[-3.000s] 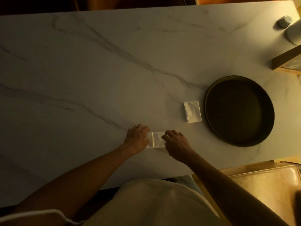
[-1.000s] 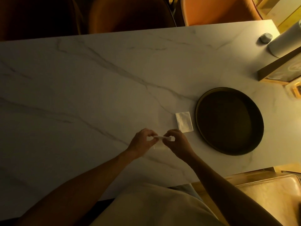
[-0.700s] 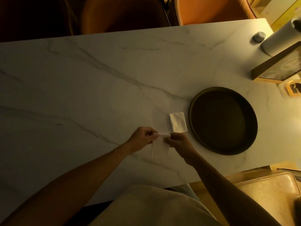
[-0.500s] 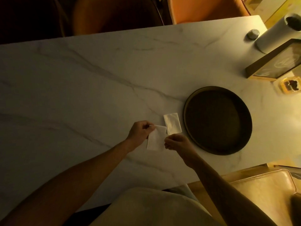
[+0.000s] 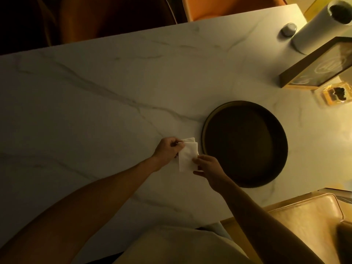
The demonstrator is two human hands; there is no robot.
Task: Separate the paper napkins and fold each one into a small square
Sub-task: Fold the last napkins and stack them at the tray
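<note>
Currently, 1 white napkin pinched by left hand and right hand, overlapping 1 folded napkin, beside dark round tray, marble table.

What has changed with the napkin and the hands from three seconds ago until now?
The white paper napkin, then pressed flat on the marble table, is now lifted and opened out, pinched by the left hand and right hand. The small folded white napkin square and round dark tray stayed put.

Home dining room: marble table, orange chairs.
</note>
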